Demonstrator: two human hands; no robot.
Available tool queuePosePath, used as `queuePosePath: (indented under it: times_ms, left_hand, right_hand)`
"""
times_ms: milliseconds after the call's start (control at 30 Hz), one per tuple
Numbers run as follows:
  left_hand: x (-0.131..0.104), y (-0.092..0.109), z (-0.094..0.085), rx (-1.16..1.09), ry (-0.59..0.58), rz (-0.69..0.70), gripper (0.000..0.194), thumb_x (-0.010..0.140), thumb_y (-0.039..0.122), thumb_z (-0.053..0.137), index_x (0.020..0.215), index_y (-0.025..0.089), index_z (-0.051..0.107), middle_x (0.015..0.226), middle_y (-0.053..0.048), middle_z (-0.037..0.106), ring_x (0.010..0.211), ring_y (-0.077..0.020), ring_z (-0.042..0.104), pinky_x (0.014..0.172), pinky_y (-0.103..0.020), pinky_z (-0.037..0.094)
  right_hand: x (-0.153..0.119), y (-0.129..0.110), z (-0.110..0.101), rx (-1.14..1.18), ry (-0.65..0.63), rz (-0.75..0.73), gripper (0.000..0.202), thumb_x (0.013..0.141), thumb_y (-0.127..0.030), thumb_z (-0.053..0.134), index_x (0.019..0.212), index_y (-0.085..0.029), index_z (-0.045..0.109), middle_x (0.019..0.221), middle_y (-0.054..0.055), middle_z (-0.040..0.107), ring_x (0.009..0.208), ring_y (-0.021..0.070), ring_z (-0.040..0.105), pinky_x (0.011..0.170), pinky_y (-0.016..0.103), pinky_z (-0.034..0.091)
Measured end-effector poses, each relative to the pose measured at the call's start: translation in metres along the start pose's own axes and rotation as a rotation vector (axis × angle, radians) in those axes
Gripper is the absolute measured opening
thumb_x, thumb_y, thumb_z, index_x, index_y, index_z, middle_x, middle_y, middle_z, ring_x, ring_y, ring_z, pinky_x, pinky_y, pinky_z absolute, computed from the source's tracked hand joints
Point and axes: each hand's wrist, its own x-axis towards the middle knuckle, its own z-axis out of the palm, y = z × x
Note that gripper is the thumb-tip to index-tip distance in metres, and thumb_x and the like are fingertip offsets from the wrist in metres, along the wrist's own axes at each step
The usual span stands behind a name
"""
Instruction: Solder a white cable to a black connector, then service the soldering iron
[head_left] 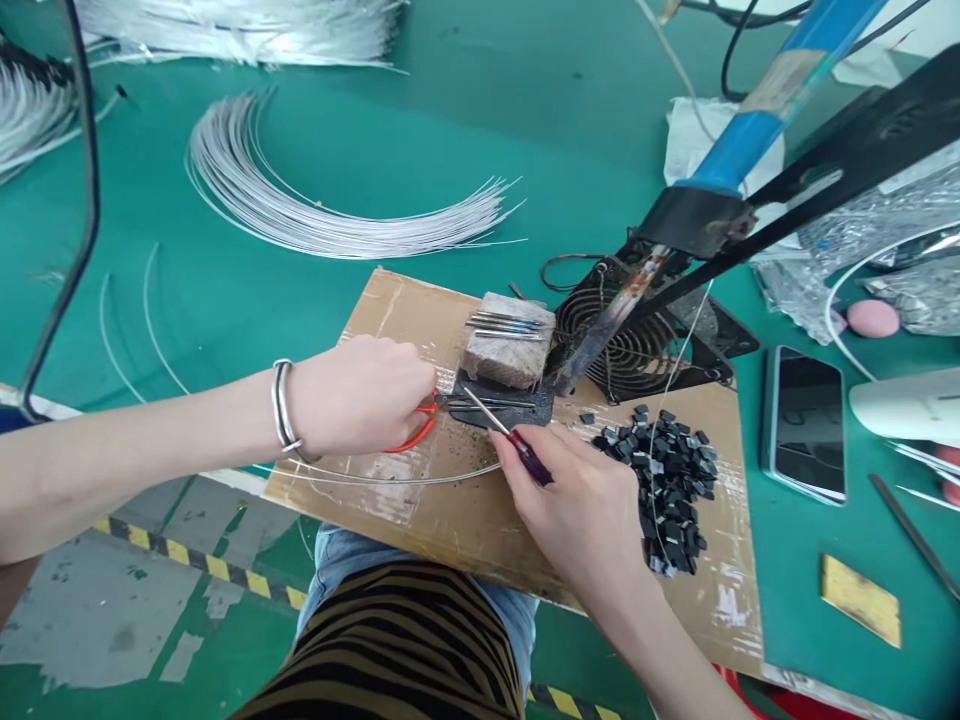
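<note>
My left hand (367, 395) is closed around a pair of red-handled pliers (421, 432), whose jaws point right over a small black plate (517, 412). In my right hand (577, 490) is a small screwdriver (531, 457) with a dark red handle, its metal shaft slanting up and left across the plate. Thin white cables (390, 481) run from under my left wrist to my right fingertips; whether those fingers grip them I cannot tell. Slim metal pieces lie on the plate. Just behind it, several metal rods (510, 325) rest on a worn block (499, 360).
A soldering iron (622, 300) on a black arm slants down beside a fan (637, 330). Small black parts (667, 490) are heaped on the cardboard (600, 590). A phone (808, 425) and a yellow sponge (861, 600) lie right; a white cable bundle (337, 220) lies behind.
</note>
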Motion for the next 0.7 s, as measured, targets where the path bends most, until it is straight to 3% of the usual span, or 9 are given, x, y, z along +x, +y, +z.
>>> queuePosePath:
  times_ms: [233,367,533,700]
  left_hand:
    - [-0.005,-0.005,0.007,-0.037,0.001,0.003,0.028,0.117,0.007,0.075,0.090,0.014,0.070,0.083,-0.006,0.065,0.072,-0.0291,0.067,0.055,-0.033,0.037]
    - [-0.005,-0.009,0.011,-0.061,0.028,0.001,0.031,0.117,0.007,0.076,0.088,0.014,0.069,0.079,-0.005,0.063,0.068,-0.0281,0.065,0.052,-0.031,0.032]
    - [-0.010,-0.012,0.019,-0.084,0.064,0.001,0.031,0.114,0.005,0.078,0.086,0.014,0.068,0.079,-0.005,0.063,0.068,-0.0277,0.064,0.053,-0.030,0.030]
    - [-0.016,-0.015,0.021,-0.128,0.043,-0.007,0.032,0.114,0.003,0.079,0.085,0.015,0.070,0.078,-0.005,0.063,0.065,-0.0283,0.062,0.053,-0.031,0.027]
  right_hand:
    - [-0.011,0.004,-0.002,-0.183,0.035,0.049,0.039,0.111,-0.035,0.057,0.085,-0.013,0.075,0.080,0.004,0.075,0.050,0.0129,0.056,0.051,0.031,0.032]
    - [-0.007,-0.007,0.003,-0.247,0.021,0.089,0.040,0.111,-0.033,0.056,0.081,-0.013,0.073,0.075,0.006,0.072,0.049,0.0138,0.053,0.050,0.032,0.028]
    - [-0.001,-0.024,0.010,-0.077,-0.042,0.084,0.037,0.110,-0.030,0.058,0.080,-0.014,0.073,0.070,0.004,0.067,0.056,0.0163,0.059,0.052,0.032,0.028]
    - [-0.010,-0.019,0.008,-0.061,0.012,0.143,0.039,0.110,-0.036,0.060,0.081,-0.014,0.074,0.075,0.005,0.072,0.062,0.0167,0.065,0.057,0.032,0.034]
